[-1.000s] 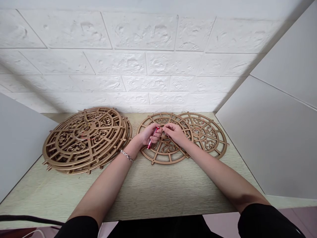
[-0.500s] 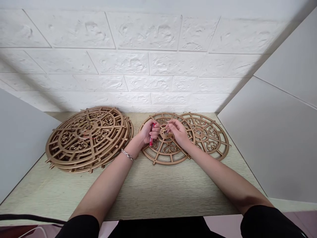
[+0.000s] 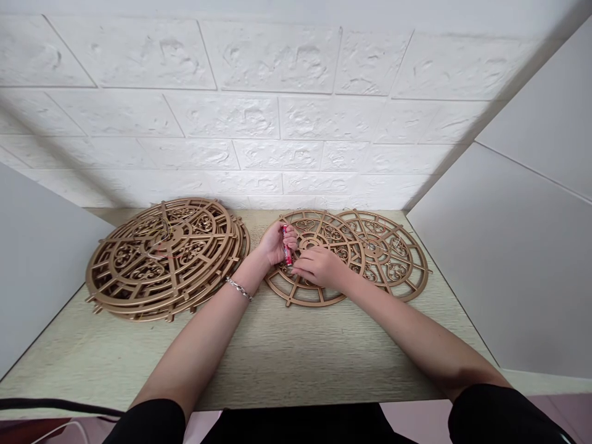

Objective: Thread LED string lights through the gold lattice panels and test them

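My left hand [image 3: 274,244] is closed around a slim red cylinder with pale lettering, which looks like a battery [image 3: 287,248], standing nearly upright in the fingers. Close to its lower end, my right hand [image 3: 324,267] has its fingers pressed together; whatever they pinch is too small to make out. Both hands are over a round gold openwork clock face [image 3: 319,303] with scroll ornaments. That face partly overlaps a second gold clock face [image 3: 422,280] on its right.
A tilted stack of similar gold clock faces [image 3: 173,271] lies on the left, with thin wires on top. Behind the pale wood-grain table [image 3: 324,357] rises a white brick-pattern wall [image 3: 254,117]. Grey panels [image 3: 513,265] border both sides. A black cable [image 3: 60,405] crosses the lower left corner.
My right hand has come down and left from over the clock's middle to the lower end of the red cylinder. My left hand still holds the cylinder, now tilted slightly differently.
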The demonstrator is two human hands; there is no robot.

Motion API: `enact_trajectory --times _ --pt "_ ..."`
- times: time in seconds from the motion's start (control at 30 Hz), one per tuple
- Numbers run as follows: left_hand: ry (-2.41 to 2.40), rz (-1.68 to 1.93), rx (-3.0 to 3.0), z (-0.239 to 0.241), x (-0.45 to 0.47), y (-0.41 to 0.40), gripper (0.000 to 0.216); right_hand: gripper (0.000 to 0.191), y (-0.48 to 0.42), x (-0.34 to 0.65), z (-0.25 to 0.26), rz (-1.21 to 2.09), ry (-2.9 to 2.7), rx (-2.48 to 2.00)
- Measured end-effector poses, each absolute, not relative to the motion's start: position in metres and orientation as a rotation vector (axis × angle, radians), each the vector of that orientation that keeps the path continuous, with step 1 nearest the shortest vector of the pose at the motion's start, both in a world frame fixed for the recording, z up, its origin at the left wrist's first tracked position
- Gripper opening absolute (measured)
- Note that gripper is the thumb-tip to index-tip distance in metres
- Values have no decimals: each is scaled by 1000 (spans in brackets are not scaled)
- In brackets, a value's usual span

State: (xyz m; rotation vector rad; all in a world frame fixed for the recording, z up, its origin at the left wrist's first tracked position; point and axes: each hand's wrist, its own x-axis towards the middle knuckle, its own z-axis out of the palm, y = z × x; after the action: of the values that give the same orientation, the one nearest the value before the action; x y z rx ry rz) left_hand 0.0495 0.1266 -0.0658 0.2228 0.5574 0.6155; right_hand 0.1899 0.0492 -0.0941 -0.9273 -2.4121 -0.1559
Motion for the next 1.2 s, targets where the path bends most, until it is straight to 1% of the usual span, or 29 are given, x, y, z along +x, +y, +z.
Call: enact_trajectory --times 0.17,0.37,0.97,1.2 --pt "562 658 233 -66 51 127 25 37 50 189 -97 -372 -2419 -921" --pt "566 662 254 -69 51 128 25 38 50 189 -95 -449 -2415 -988" --pt "554 647 280 -67 50 126 24 34 49 186 -95 -637 -2347 -974" --pt "455 648 282 -73 50 128 25 33 48 185 -92 -714 -2346 -960"
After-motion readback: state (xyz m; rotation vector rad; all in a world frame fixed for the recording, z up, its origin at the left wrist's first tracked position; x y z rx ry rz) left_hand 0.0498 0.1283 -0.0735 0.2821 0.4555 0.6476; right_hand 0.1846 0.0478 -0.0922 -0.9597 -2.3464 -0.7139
